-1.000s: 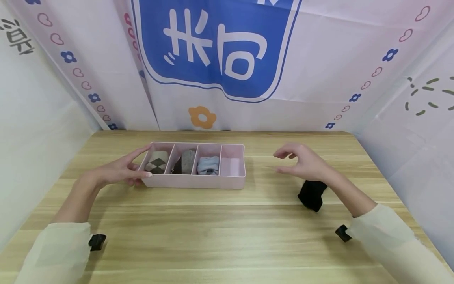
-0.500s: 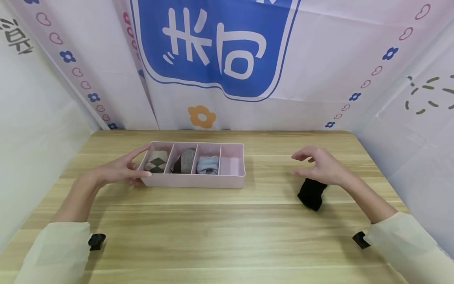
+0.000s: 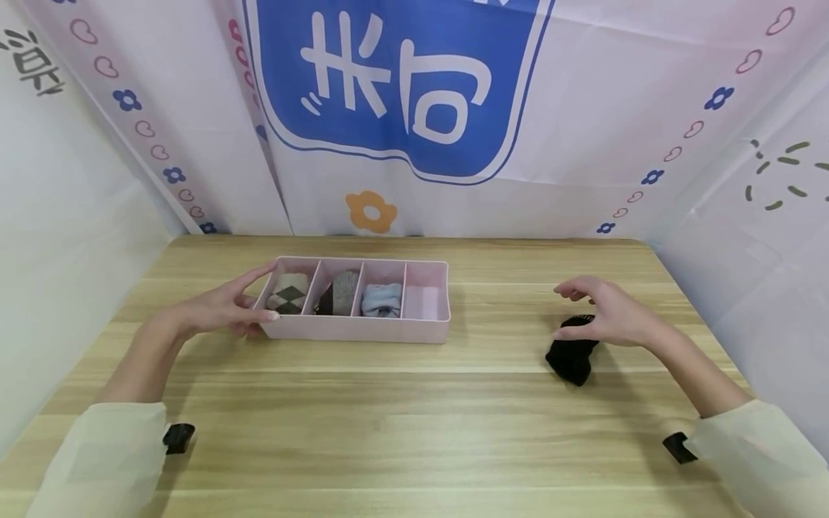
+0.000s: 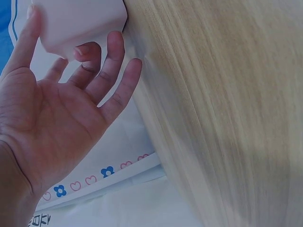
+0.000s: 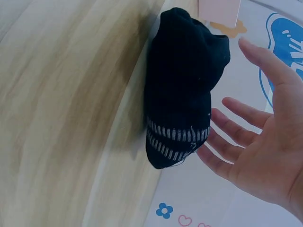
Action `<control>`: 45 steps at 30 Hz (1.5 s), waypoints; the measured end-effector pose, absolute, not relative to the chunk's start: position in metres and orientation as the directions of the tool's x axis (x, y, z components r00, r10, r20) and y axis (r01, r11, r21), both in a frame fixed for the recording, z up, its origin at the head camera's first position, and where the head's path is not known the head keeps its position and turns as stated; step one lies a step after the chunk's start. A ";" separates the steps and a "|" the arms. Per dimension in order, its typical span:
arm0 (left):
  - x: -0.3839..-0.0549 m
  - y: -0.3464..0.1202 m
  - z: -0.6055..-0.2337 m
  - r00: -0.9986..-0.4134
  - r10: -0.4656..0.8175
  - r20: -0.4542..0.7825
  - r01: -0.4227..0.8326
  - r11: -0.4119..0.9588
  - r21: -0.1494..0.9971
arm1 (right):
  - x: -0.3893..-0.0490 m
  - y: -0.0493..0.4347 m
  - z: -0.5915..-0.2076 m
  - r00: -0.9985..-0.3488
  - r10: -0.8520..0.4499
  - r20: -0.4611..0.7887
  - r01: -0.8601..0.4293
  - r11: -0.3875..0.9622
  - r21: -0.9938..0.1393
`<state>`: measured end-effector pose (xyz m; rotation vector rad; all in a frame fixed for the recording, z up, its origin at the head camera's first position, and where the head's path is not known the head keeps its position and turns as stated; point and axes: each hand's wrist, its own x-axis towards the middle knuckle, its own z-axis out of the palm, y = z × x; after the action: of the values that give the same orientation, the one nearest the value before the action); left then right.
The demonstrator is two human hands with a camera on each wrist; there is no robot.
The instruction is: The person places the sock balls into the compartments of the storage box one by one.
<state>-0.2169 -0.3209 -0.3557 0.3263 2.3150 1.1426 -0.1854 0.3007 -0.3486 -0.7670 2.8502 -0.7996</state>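
Note:
A pink divided storage box (image 3: 356, 329) stands left of centre on the table. My left hand (image 3: 216, 311) holds its left end, thumb at the front corner and index finger at the back corner. In the left wrist view, the other fingers of the left hand (image 4: 66, 109) curl loosely beside the box (image 4: 85, 21). My right hand (image 3: 612, 316) hovers over a folded black sock (image 3: 571, 360), thumb and fingers spread apart and partly covering it in the head view. White dashed stripes mark the sock (image 5: 182, 85) in the right wrist view, with the right hand (image 5: 265, 146) beside it.
Three box compartments hold folded socks: a beige argyle one (image 3: 288, 293), a grey and dark one (image 3: 340, 293) and a light blue one (image 3: 382, 300). The rightmost compartment (image 3: 424, 302) shows its bare floor. Printed cloth (image 3: 550, 158) hangs behind the wooden table (image 3: 388, 432).
My right hand has moved right and toward me, from left of the black sock to over it. My left hand and the box have stayed in place.

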 end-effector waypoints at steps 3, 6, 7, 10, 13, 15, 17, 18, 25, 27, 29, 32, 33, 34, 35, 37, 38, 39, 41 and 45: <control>-0.218 -0.320 -0.356 -0.830 0.432 -0.353 -0.014 0.616 0.788 | -0.185 0.305 -0.351 -0.871 -0.488 0.051 -0.443 0.738 -0.510; -0.219 -0.320 -0.356 -0.829 0.438 -0.348 -0.014 0.605 0.796 | -0.185 0.308 -0.352 -0.870 -0.490 0.049 -0.444 0.739 -0.506; -0.219 -0.320 -0.357 -0.828 0.440 -0.348 -0.017 0.600 0.800 | -0.185 0.308 -0.353 -0.870 -0.491 0.048 -0.444 0.739 -0.507; -0.219 -0.320 -0.356 -0.827 0.443 -0.347 -0.019 0.594 0.804 | -0.185 0.310 -0.353 -0.872 -0.487 0.045 -0.441 0.741 -0.507; -0.219 -0.318 -0.356 -0.827 0.440 -0.349 -0.020 0.597 0.802 | -0.182 0.311 -0.354 -0.882 -0.471 0.029 -0.421 0.757 -0.499; -0.219 -0.318 -0.356 -0.829 0.439 -0.348 -0.020 0.598 0.801 | -0.179 0.311 -0.354 -0.892 -0.453 0.006 -0.400 0.782 -0.478; -0.219 -0.317 -0.356 -0.829 0.441 -0.345 -0.016 0.598 0.802 | -0.176 0.311 -0.354 -0.901 -0.434 -0.017 -0.383 0.812 -0.441; -0.219 -0.316 -0.356 -0.830 0.440 -0.343 -0.015 0.597 0.802 | -0.175 0.311 -0.354 -0.904 -0.426 -0.029 -0.376 0.826 -0.419; -0.220 -0.316 -0.357 -0.831 0.437 -0.344 -0.021 0.593 0.805 | -0.165 0.314 -0.359 -0.916 -0.398 -0.050 -0.361 0.873 -0.329; -0.219 -0.317 -0.357 -0.831 0.434 -0.349 -0.023 0.599 0.800 | -0.164 0.315 -0.362 -0.920 -0.389 -0.053 -0.353 0.878 -0.322; -0.219 -0.317 -0.356 -0.832 0.428 -0.354 -0.026 0.606 0.795 | -0.163 0.315 -0.366 -0.922 -0.383 -0.052 -0.347 0.879 -0.328; -0.217 -0.317 -0.355 -0.833 0.421 -0.358 -0.028 0.614 0.788 | -0.163 0.316 -0.371 -0.919 -0.391 -0.043 -0.354 0.869 -0.346; -0.217 -0.317 -0.355 -0.833 0.421 -0.358 -0.028 0.615 0.788 | -0.163 0.316 -0.373 -0.918 -0.394 -0.040 -0.356 0.865 -0.353; -0.217 -0.317 -0.354 -0.832 0.423 -0.359 -0.028 0.615 0.788 | -0.164 0.315 -0.374 -0.918 -0.396 -0.039 -0.356 0.861 -0.362; -0.216 -0.317 -0.354 -0.832 0.424 -0.359 -0.028 0.614 0.789 | -0.164 0.315 -0.374 -0.918 -0.395 -0.039 -0.354 0.860 -0.367; -0.216 -0.317 -0.354 -0.829 0.429 -0.359 -0.025 0.612 0.790 | -0.165 0.315 -0.375 -0.920 -0.389 -0.049 -0.342 0.859 -0.381; -0.216 -0.317 -0.354 -0.829 0.429 -0.359 -0.026 0.611 0.791 | -0.165 0.315 -0.375 -0.921 -0.385 -0.057 -0.334 0.857 -0.392; -0.215 -0.318 -0.354 -0.828 0.430 -0.359 -0.027 0.610 0.792 | -0.166 0.315 -0.375 -0.921 -0.383 -0.062 -0.330 0.857 -0.395; -0.215 -0.318 -0.354 -0.829 0.431 -0.356 -0.023 0.610 0.792 | -0.166 0.316 -0.375 -0.923 -0.379 -0.073 -0.321 0.858 -0.401; -0.214 -0.319 -0.354 -0.830 0.431 -0.354 -0.023 0.608 0.794 | -0.167 0.316 -0.374 -0.921 -0.381 -0.077 -0.320 0.856 -0.407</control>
<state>-0.2140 -0.3193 -0.3540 0.3218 2.3120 1.1520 -0.1673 0.3162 -0.3740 -0.5472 2.8758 -0.5903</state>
